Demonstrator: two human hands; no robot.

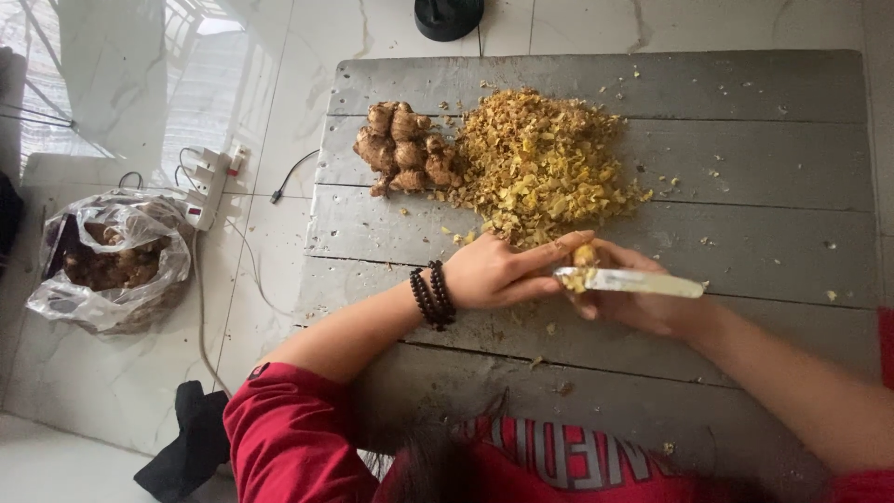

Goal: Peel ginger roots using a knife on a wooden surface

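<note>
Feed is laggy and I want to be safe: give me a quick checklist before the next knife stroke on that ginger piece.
1. Ginger piece gripped between both hands: ok.
2. Knife held by right hand, blade flat: ok.
3. Left hand fingers clear of the blade edge: not ok, they touch it.
4. Peel pile clear of hands: ok.
5. Unpeeled ginger on the wooden board: ok.
6. Blade sharpness: cannot tell.

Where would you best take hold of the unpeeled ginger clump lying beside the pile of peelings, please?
Probably the ginger clump at its left lobes, coming from the left: that side is bare board, while its right side touches the peelings pile.
</note>
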